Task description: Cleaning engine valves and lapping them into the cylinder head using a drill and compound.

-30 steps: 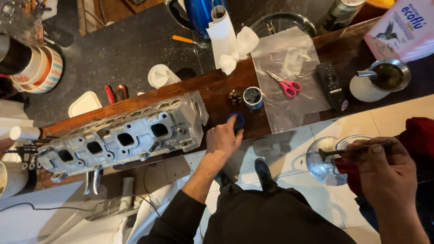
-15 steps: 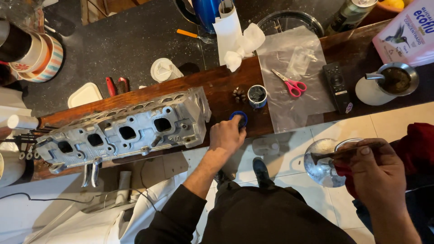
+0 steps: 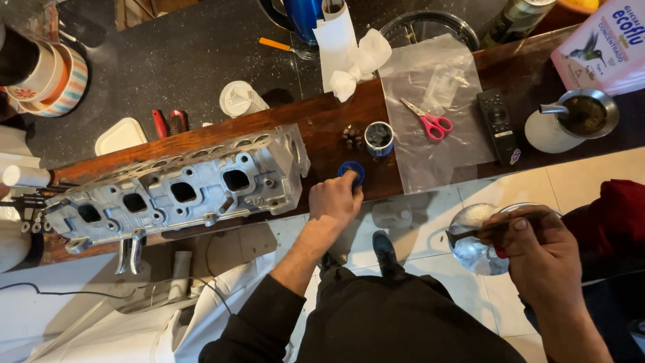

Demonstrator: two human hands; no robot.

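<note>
In the head view, the left hand [image 3: 336, 200] reaches forward from a dark sleeve, forearm stretched up and away from the body, knuckles toward the camera and fingers curled down over a small blue cap [image 3: 352, 171]. The fingertips close on the cap's near edge; it sits on the wooden surface [image 3: 322, 121], just right of the end of a grey metal cylinder head [image 3: 181, 188] that lies lengthwise along the plank. Just beyond the cap stand a small open tin [image 3: 378, 138] of dark paste and a little dark ridged piece [image 3: 351, 136].

The right hand [image 3: 537, 252] is held low and close to the body, off the surface and over the tiled floor, wrist bent inward. Its thumb and fingers pinch a thin dark-handled tool [image 3: 480, 230], probably a small brush, though its tip is hard to make out. The tool points left across a shiny round dish [image 3: 470, 235]; how that dish is supported cannot be told.

On a clear plastic sheet [image 3: 437, 128] further along lie pink-handled scissors [image 3: 430, 122], with a black remote control [image 3: 497, 124] at its right edge.
</note>
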